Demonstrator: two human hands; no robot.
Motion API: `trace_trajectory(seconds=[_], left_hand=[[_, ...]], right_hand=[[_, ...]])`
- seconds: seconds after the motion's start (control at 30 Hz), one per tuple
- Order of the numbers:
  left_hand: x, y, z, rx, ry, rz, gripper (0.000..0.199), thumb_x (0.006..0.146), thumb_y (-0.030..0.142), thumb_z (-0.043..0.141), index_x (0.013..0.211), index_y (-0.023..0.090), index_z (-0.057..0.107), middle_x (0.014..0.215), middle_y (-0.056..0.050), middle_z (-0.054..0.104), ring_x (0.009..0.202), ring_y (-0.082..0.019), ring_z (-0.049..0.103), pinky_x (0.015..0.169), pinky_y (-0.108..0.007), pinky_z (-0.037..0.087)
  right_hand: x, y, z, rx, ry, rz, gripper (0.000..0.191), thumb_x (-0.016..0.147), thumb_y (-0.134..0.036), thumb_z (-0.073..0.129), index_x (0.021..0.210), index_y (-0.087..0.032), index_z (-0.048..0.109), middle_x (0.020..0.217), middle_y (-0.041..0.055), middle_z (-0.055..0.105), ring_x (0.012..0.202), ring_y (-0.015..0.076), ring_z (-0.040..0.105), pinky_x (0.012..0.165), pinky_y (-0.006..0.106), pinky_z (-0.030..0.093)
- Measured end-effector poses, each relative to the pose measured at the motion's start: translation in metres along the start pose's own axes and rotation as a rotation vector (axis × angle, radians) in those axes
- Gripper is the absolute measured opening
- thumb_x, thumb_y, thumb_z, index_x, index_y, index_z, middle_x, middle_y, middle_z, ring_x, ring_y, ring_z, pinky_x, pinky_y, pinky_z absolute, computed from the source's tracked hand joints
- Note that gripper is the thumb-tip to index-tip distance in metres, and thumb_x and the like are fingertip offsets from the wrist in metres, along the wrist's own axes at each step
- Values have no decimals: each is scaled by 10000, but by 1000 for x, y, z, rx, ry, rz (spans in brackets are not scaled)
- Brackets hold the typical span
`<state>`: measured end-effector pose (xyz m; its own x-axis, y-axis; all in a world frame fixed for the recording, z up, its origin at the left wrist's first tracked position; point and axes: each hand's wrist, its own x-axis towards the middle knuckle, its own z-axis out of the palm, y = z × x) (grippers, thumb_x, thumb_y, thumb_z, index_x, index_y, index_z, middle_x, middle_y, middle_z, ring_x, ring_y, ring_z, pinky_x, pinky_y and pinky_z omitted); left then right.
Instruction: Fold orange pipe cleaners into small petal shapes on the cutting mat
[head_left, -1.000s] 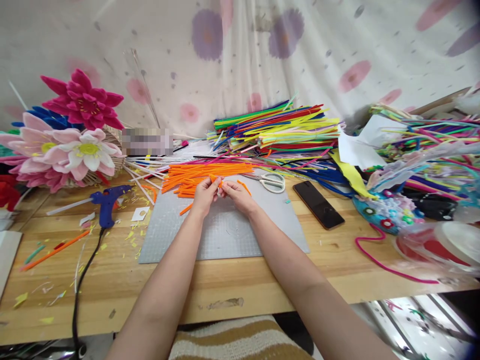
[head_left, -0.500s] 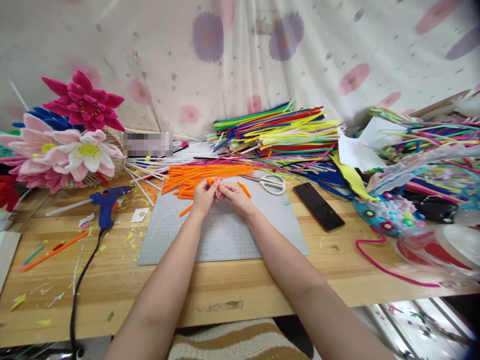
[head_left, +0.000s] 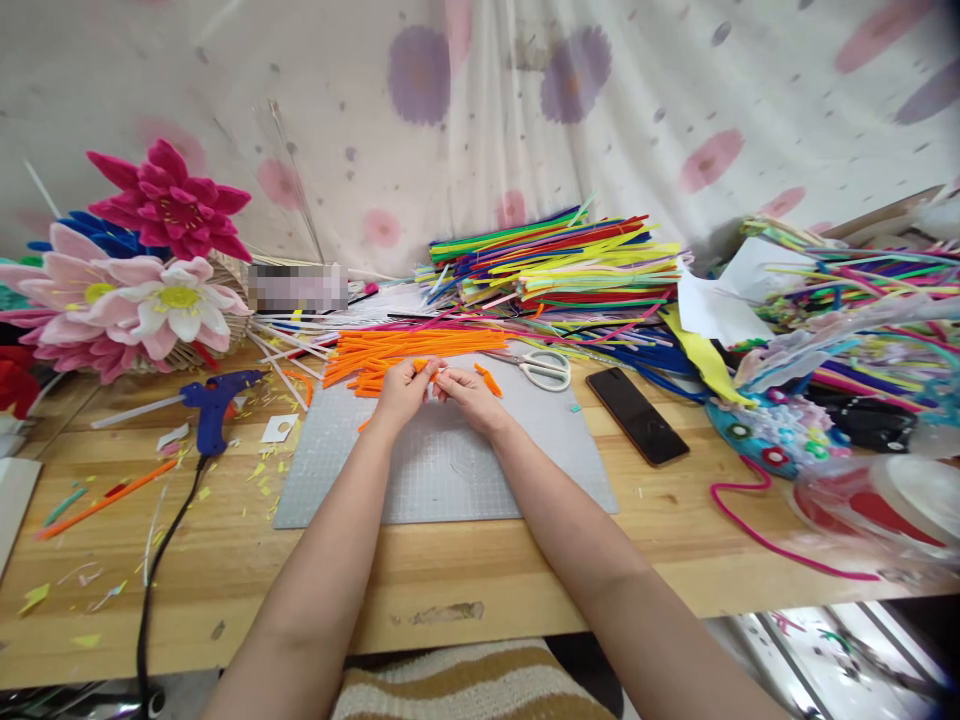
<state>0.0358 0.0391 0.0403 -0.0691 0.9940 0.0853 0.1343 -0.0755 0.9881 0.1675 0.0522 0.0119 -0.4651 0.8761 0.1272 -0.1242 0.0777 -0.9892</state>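
My left hand (head_left: 403,393) and my right hand (head_left: 468,396) meet over the grey cutting mat (head_left: 450,495). Both have their fingers pinched on a short orange pipe cleaner (head_left: 421,365), mostly covered by the fingertips. Just behind my hands lies a heap of orange pipe cleaners (head_left: 416,345). A short, folded-looking orange piece (head_left: 487,379) shows beside the fingers of my right hand. To the right, scissors with pale handles (head_left: 547,370) rest on the mat's far edge.
A blue glue gun (head_left: 214,405) with a black cord lies left, among paper scraps. Fuzzy flowers (head_left: 176,300) stand behind it. A phone (head_left: 637,415) lies right of the mat. Bundles of coloured pipe cleaners (head_left: 570,260) line the back; a plastic tub (head_left: 885,500) stands far right.
My left hand has shifted slightly left and turned a little, hiding more of a loose orange piece beside it. My right hand stays nearly in place; both remain pinched together.
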Motion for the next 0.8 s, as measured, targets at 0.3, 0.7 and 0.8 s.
trace_trajectory(seconds=[0.3,0.7,0.8], left_hand=[[4,7,-5,-69,-206,-85,425,694,530,589,794,126,675,446,20,501,365,-72,403,372,-206,284],[5,6,-7,255,-40,16,377,752,467,546,823,125,688,511,15,548,407,-82,451,428,-215,335],[4,10,-6,169,-50,-96,346,730,450,587,764,115,667,489,28,515,409,-75,449,420,-203,346]], right_hand=[[-2,-3,2,31,-36,-25,394,727,-565,554,681,-175,584,668,3,535,648,110,463,660,261,387],[0,-1,4,27,43,-25,367,717,-521,574,606,-172,548,595,-13,489,598,102,438,622,254,362],[-2,-2,4,95,17,27,355,709,-527,583,649,-178,568,642,-6,526,622,104,461,634,253,381]])
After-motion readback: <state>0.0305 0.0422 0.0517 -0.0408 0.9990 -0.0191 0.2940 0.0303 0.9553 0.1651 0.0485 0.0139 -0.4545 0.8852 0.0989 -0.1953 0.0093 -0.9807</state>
